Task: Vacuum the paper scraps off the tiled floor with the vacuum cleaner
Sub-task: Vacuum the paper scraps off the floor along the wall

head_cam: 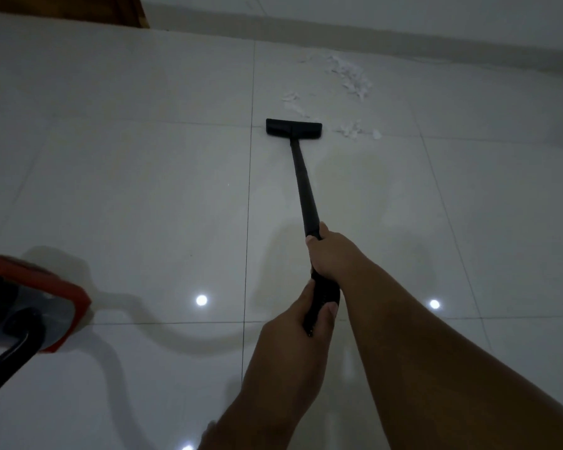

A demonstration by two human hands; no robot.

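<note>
Both hands clamped on the wand [306, 190] — right hand [330, 251] ahead, left hand [301, 323] behind — floor head [294, 128] flat on the tiles, paper scraps [350, 77] just beyond and far right — push slow, overlapping strokes.

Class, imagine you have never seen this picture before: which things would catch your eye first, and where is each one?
First, the long black wand running up the middle, gripped by the right hand above the left hand. Its floor head lies flat on the pale tiled floor, just short of white paper scraps scattered toward the far wall. At the lower left sits the red vacuum body.
</note>
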